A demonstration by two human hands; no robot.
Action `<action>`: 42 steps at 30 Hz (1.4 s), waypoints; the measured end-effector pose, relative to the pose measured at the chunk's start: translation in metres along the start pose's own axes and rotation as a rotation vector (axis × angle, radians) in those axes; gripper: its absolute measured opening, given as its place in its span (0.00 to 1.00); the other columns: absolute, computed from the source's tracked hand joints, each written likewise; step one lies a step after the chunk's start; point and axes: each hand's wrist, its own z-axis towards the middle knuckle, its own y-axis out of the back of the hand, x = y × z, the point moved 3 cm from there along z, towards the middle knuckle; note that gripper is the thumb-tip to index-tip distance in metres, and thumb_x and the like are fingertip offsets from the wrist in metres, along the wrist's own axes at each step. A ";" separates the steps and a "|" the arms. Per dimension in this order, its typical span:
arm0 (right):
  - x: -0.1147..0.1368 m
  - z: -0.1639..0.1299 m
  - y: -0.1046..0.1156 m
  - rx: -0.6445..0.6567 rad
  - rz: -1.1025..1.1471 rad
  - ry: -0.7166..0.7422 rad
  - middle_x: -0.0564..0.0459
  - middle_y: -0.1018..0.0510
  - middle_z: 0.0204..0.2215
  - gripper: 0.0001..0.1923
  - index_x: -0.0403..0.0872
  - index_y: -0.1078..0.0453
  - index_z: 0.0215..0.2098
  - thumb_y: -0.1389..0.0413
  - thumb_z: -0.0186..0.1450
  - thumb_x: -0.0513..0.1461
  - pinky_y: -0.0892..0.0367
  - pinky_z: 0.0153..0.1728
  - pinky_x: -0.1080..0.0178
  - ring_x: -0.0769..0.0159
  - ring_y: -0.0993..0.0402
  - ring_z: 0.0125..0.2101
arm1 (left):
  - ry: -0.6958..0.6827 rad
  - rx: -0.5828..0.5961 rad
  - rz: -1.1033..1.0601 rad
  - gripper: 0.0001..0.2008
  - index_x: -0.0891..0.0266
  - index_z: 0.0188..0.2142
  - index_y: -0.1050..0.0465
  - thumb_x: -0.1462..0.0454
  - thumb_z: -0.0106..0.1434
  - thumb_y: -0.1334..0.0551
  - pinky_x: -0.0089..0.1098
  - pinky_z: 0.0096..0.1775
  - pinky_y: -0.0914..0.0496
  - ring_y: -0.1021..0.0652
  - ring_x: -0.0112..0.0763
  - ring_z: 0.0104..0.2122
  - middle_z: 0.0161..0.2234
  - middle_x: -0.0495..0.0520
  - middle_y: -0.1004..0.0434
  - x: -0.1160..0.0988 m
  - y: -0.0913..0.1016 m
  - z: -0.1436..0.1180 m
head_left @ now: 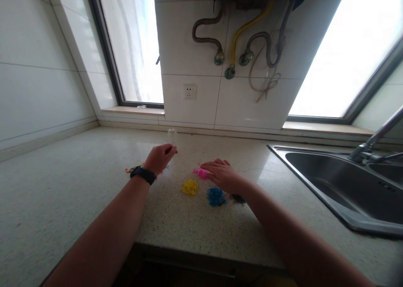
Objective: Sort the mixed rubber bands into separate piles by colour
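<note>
My left hand (160,157), with a dark band (143,174) on its wrist, is raised over the counter with its fingers curled together. What they hold, if anything, is too small to make out. Partly hidden beneath that wrist lies a pile of mixed-colour thin pieces (129,170). My right hand (224,177) reaches in with fingers stretched out at a pink pile (200,173) of thin, band-like pieces, covering its right side. Nearer to me sit a yellow pile (190,187) and a blue pile (215,196). A black pile (238,199) shows partly under my right wrist.
A clear cup (171,134) stands behind my left hand. At the right a steel sink (315,194) with a faucet (367,149) is set into the speckled counter (176,228). Hoses (237,39) and a socket (189,91) are on the tiled back wall.
</note>
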 end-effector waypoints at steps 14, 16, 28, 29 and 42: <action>-0.001 -0.003 0.009 -0.049 -0.007 0.031 0.48 0.25 0.56 0.23 0.53 0.30 0.58 0.58 0.73 0.49 0.46 0.56 0.50 0.55 0.34 0.54 | -0.002 0.022 -0.007 0.20 0.63 0.33 0.21 0.53 0.68 0.47 0.30 0.28 0.41 0.30 0.29 0.23 0.22 0.50 0.26 0.001 0.001 0.000; -0.006 -0.007 0.014 -0.084 -0.024 0.016 0.47 0.24 0.54 0.21 0.52 0.29 0.56 0.56 0.73 0.48 0.45 0.55 0.50 0.54 0.33 0.54 | 0.002 0.020 -0.002 0.20 0.62 0.33 0.21 0.53 0.68 0.47 0.29 0.28 0.42 0.31 0.29 0.23 0.21 0.49 0.27 0.001 0.001 0.000; -0.065 -0.026 0.028 -0.302 -0.039 -0.109 0.46 0.20 0.46 0.18 0.51 0.25 0.49 0.53 0.71 0.46 0.37 0.51 0.51 0.54 0.28 0.48 | 0.004 0.026 0.026 0.20 0.62 0.34 0.21 0.53 0.68 0.47 0.30 0.30 0.39 0.28 0.30 0.25 0.25 0.52 0.22 0.006 0.008 0.003; -0.073 -0.028 0.028 -0.329 -0.028 -0.126 0.46 0.20 0.45 0.18 0.51 0.25 0.48 0.53 0.71 0.46 0.36 0.50 0.51 0.54 0.28 0.47 | 0.004 0.034 0.029 0.20 0.62 0.34 0.21 0.53 0.68 0.47 0.30 0.30 0.39 0.27 0.30 0.25 0.25 0.52 0.22 0.007 0.008 0.003; -0.135 -0.042 0.008 -0.480 0.442 -0.372 0.45 0.19 0.37 0.21 0.48 0.24 0.38 0.51 0.67 0.53 0.33 0.38 0.57 0.59 0.26 0.35 | -0.039 0.219 0.111 0.15 0.61 0.35 0.21 0.54 0.65 0.42 0.30 0.32 0.36 0.26 0.31 0.27 0.28 0.52 0.22 0.027 0.007 0.004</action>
